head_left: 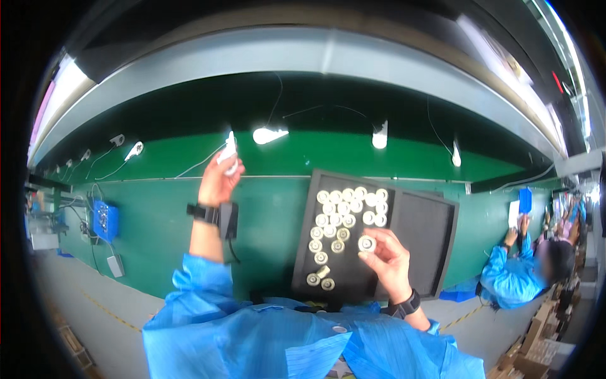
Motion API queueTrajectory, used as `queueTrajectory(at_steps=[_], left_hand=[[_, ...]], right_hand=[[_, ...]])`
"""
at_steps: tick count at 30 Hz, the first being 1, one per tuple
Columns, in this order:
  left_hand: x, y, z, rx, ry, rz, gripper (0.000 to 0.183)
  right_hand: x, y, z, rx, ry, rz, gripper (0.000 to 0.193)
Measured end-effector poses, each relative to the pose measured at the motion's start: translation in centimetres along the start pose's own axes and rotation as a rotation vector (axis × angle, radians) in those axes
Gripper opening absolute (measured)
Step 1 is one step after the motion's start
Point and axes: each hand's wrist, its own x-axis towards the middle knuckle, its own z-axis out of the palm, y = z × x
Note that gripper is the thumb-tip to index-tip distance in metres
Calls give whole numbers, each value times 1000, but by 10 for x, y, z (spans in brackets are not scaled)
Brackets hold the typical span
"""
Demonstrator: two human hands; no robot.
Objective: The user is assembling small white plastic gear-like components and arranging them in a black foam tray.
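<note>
My left hand [218, 181] is closed around a white plastic housing [228, 151] with a pointed end and a thin wire trailing from it, at the far side of the green bench. Over the black tray [410, 252], my right hand [390, 258] pinches a small round cream-coloured gear-like part [367, 243] between thumb and fingers. Several similar round parts [344, 202] lie in the tray's left compartment, mostly flat, with one tipped on its side near the front. Its right compartment shows bare black bottom.
Several white wired housings [268, 135] lie along the green strip behind. A blue box [105, 221] of small parts stands at left, near a white block [116, 266] on a cable. At far right a co-worker in blue sleeves [508, 275] works beside a blue bin [525, 200].
</note>
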Motion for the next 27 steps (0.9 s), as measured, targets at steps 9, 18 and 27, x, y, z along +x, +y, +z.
queueTrajectory(at_steps=[9, 18, 27], left_hand=[[-146, -44, 111, -283, -502, -310, 54], [-174, -44, 146, -353, -561, -378, 53], [-171, 6, 87, -488, -378, 113, 45]], right_hand=[[-4, -23, -2, 162, -167, -111, 34], [-2, -34, -6, -59, -209, -336, 44], [-7, -33, 2, 292, -174, -138, 32]])
